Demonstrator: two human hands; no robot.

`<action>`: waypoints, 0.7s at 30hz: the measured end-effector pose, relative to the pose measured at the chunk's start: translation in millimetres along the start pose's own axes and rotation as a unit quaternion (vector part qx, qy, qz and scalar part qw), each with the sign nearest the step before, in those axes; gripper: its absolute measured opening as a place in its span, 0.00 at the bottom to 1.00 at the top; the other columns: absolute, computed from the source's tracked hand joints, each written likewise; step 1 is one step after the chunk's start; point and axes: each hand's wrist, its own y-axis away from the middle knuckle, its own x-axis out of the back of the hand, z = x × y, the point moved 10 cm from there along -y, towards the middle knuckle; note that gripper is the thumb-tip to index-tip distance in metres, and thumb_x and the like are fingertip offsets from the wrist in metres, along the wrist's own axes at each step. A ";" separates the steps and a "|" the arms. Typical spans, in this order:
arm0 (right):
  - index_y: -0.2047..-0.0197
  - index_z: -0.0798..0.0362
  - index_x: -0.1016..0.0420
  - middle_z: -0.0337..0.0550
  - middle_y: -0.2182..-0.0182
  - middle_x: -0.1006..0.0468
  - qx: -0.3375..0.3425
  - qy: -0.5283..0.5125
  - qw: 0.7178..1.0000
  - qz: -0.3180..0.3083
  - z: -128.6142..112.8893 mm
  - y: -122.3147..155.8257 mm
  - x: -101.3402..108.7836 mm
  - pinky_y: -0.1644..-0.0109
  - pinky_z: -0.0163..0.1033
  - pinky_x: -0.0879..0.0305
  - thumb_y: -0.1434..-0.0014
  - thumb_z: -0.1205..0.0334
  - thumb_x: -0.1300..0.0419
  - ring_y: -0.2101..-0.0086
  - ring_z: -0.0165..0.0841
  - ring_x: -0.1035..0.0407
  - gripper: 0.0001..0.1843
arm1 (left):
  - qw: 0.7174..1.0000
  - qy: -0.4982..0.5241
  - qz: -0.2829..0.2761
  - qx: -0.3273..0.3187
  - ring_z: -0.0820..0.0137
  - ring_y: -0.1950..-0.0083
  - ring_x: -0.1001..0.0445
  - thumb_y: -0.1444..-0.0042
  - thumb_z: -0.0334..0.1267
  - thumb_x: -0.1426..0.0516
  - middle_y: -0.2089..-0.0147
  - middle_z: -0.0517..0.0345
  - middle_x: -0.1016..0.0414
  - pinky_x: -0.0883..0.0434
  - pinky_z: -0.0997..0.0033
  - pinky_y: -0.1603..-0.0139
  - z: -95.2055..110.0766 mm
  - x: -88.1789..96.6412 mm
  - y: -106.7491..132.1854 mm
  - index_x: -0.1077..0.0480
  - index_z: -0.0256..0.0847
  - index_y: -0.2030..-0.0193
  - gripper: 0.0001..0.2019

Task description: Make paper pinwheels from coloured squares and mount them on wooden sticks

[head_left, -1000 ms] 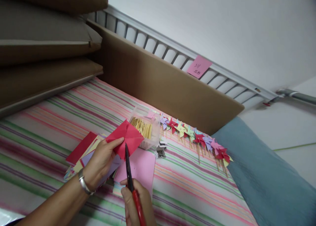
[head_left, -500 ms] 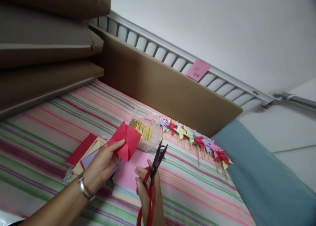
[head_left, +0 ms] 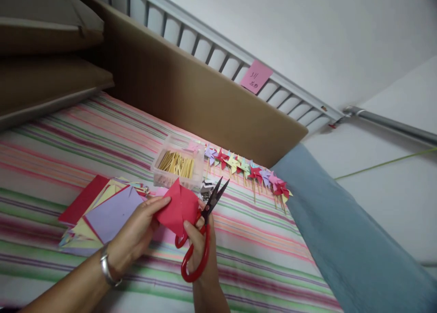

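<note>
My left hand (head_left: 138,226) pinches a red square of paper (head_left: 177,206) by its left edge, thumb on top; cut lines run in from its corners. In my right hand (head_left: 200,244) are red-handled scissors (head_left: 207,208), dark blades parted and pointing up and away to the right. The right thumb presses the paper's lower right edge while the scissors stay in that hand. Beneath the paper lies a pink sheet (head_left: 164,234), mostly covered. Left of my left hand sits a loose stack of coloured paper squares (head_left: 114,212), lilac and red on top.
A clear plastic box (head_left: 159,178) of thin wooden sticks (head_left: 175,163) stands beyond the paper. Small metal bits (head_left: 206,191) lie beside it. Finished paper pinwheels (head_left: 254,172) on sticks line the back of the striped cloth (head_left: 266,267). A brown board (head_left: 191,94) rises behind.
The right hand has come up to the red paper, its thumb now on the edge, and the scissors have tilted right. The view has shifted, so the surroundings sit further left and higher.
</note>
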 end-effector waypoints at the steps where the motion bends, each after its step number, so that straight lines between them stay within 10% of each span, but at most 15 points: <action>1: 0.46 0.48 0.33 0.37 0.66 0.27 -0.002 0.013 1.000 -0.002 0.6 -0.6 0.8 0.65 0.35 0.32 0.51 0.60 0.35 0.68 0.31 0.31 0.28 | 1.000 -0.008 0.000 0.000 0.71 0.71 0.26 0.50 0.37 0.36 0.69 0.55 0.19 0.31 0.77 0.67 3.3 2.7 -1.8 0.22 0.37 0.70 0.05; 21: 0.43 0.52 0.33 0.33 0.73 0.32 -0.014 0.156 0.986 -0.061 0.1 4.8 -12.5 0.74 0.32 0.38 0.48 0.62 0.38 0.77 0.27 0.39 0.28 | 0.980 -0.172 -0.074 0.061 0.60 0.67 0.21 0.56 0.38 0.34 0.68 0.46 0.18 0.27 0.67 0.64 7.5 3.3 -1.8 0.20 0.35 0.62 0.14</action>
